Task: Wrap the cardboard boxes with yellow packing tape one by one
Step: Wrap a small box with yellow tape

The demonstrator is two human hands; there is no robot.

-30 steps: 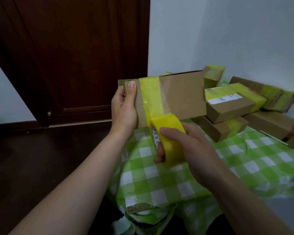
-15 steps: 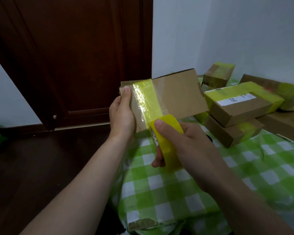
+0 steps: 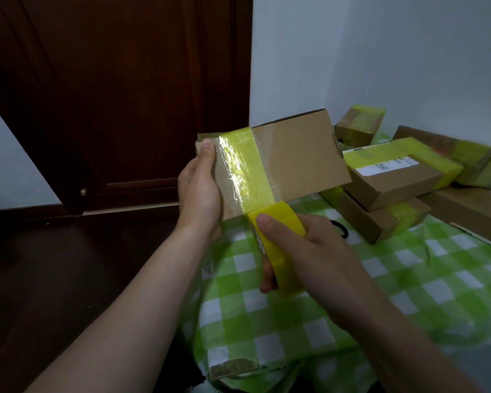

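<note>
Steadying the box [image 3: 295,163] in the air, the left hand [image 3: 200,191] curls round its left end, thumb flat on the face so the cardboard cannot swing. A yellow strip [image 3: 247,168] runs down to the tape roll [image 3: 281,245] at the box's six o'clock, gripped by the right hand [image 3: 318,256], probably to keep it taut. Wrapped boxes [image 3: 394,177] lie at three o'clock on the checked cloth [image 3: 408,279].

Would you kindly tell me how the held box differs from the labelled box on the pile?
The held box is gripped by the left hand; the labelled box rests on another box. The held box has one yellow band, joined to the tape roll; the labelled box is yellow along its far side. Only the labelled box shows a white label. Both are brown cardboard.
</note>
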